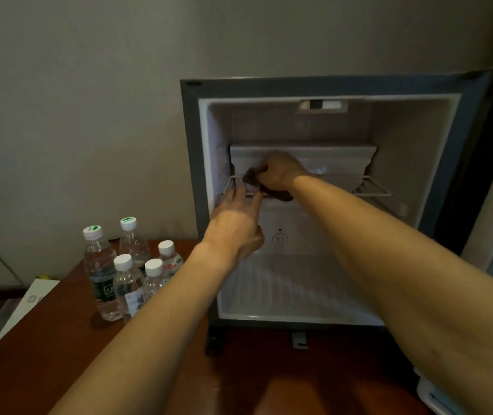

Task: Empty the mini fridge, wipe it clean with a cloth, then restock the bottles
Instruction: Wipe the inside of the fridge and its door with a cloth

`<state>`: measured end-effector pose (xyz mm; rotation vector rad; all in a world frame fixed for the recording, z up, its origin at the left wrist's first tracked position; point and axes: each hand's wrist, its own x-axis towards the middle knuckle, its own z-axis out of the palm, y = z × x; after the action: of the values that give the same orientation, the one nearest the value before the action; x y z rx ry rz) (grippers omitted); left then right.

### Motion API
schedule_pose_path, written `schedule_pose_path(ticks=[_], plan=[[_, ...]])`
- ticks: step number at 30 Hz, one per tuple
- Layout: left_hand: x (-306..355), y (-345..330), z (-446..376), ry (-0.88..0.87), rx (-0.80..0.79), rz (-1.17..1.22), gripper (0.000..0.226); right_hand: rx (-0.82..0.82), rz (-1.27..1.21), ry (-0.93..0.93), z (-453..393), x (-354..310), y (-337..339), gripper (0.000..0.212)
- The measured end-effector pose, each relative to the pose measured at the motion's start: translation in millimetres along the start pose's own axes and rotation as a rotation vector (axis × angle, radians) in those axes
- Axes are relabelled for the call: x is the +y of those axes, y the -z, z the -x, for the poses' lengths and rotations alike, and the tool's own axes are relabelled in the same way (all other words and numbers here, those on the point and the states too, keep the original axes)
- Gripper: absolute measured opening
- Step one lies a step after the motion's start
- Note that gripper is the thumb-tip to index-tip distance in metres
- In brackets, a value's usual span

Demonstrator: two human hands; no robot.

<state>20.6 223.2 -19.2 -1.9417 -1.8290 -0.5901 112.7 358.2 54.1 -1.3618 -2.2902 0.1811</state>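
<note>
The right hand [281, 172] clenches a dark cloth [252, 176] on the wire shelf [371, 188] inside the mini fridge [299, 295]. The left hand [236, 223], fingers straight, steadies the shelf's left front edge. Hard wiping could unseat the shelf. The water bottles [125, 274] crowd the counter [59, 339] left, near the elbow.

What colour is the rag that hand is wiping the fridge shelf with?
Dark brown. The cloth shows in the head view, bunched in the right hand.

Right hand [281, 172] grips the cloth [264, 185] on the wire shelf [371, 190] inside the fridge [448, 175]; left hand [236, 223] touches the shelf's front. Five bottles [128, 265] stand on the surface [44, 339].
</note>
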Motion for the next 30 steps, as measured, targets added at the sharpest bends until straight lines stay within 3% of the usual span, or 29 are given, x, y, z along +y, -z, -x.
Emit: schedule_pose_path(ticks=[11, 21, 30], plan=[[7, 20, -2, 0.055, -0.155, 0.073, 0.076, -0.083, -0.018, -0.023, 29, -6, 12, 0.035], [4, 19, 2, 0.03, -0.127, 0.069, 0.077, -0.105, -0.016, -0.04, 39, -11, 17, 0.029], [-1, 8, 0, 0.012, -0.112, -0.002, 0.082, -0.014, -0.028, -0.077, 4, -5, -1, 0.031]])
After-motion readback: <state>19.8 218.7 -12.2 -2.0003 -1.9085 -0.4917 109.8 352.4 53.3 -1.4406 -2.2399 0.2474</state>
